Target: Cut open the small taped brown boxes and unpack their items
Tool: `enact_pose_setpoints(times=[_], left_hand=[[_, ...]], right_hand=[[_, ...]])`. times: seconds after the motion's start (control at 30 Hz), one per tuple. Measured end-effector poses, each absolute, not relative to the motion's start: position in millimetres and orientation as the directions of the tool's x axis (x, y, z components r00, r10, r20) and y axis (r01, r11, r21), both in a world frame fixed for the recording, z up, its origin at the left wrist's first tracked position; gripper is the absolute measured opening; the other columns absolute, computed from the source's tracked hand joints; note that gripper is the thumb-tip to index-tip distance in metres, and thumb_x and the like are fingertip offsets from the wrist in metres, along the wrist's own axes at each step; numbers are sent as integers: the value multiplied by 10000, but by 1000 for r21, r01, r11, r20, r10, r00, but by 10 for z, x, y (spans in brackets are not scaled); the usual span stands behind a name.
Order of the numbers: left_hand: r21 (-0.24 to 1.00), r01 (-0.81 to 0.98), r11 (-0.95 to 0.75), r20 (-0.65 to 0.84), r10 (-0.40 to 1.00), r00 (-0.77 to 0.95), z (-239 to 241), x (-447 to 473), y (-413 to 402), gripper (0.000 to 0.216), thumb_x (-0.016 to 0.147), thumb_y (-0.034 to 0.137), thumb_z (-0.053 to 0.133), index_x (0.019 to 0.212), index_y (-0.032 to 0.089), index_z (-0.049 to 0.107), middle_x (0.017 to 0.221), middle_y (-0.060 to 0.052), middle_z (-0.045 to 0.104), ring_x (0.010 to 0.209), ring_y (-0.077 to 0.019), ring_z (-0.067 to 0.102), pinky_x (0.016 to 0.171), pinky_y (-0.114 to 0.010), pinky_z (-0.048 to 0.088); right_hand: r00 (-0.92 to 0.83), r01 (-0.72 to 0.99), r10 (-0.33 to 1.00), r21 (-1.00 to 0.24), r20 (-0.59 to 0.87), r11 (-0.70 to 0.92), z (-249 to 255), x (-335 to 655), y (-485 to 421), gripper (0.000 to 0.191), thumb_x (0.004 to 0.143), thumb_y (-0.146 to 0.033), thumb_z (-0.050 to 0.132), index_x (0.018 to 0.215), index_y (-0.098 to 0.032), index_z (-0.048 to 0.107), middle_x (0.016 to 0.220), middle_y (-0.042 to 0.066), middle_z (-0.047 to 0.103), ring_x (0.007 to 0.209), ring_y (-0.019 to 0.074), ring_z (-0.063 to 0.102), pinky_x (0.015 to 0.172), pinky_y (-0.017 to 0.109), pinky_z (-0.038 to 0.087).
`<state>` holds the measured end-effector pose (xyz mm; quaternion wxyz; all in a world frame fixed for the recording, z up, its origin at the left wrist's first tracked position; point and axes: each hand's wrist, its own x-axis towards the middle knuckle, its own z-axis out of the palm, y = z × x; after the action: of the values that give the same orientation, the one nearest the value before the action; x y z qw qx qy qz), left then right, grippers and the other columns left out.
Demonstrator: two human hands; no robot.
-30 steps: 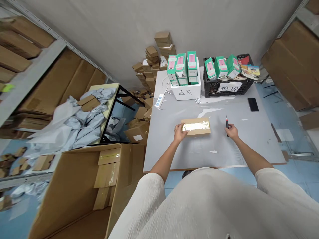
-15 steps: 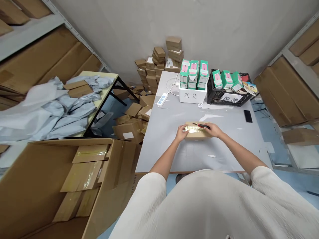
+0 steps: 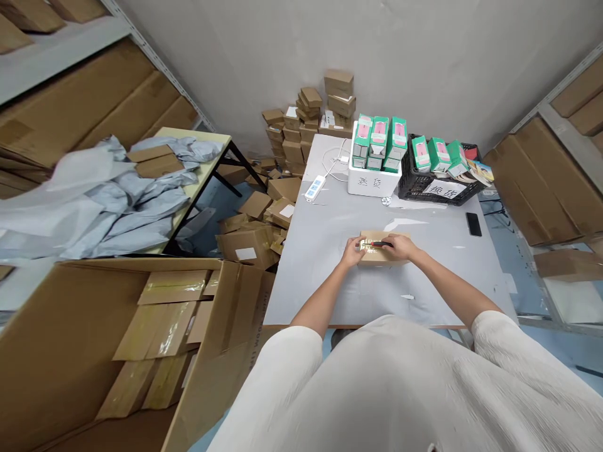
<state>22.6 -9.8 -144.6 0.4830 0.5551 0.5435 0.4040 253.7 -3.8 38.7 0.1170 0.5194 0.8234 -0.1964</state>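
Observation:
A flat brown cardboard box (image 3: 384, 257) sealed with shiny clear tape lies in the middle of the grey table (image 3: 320, 251). My left hand (image 3: 352, 252) grips the box's left end, fingers curled over its edge. My right hand (image 3: 398, 247) is closed on a small red and black cutter (image 3: 377, 243), whose tip rests across the taped top of the box.
A white foam box (image 3: 370, 183) and a black crate (image 3: 419, 182), both holding green and pink cartons, stand at the table's far edge. Near them are a power strip (image 3: 315, 188) and a black phone (image 3: 473, 223). A big open cardboard carton (image 3: 94, 351) stands at my left, with piled brown boxes beyond.
My right hand brought the cutter from the table right of the box onto the box's taped top and slid it left. The left hand kept its hold. The view shifted.

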Motion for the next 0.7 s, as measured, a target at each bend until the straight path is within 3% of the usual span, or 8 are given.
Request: enact_pose_setpoints(times=[0.7], left_hand=[[973,216,83,-107,989,100,-1346,214,-91,583,788,139,806,1357,251,744,1323,-95,602,1116,-231,688,1111,-444,580]], right_hand=[[-440,888,773,-96,-456,449,568,2366,45,385,1108,-332,468,1353,-237,750,1283,122,748,1117,280,704,815,311,453]])
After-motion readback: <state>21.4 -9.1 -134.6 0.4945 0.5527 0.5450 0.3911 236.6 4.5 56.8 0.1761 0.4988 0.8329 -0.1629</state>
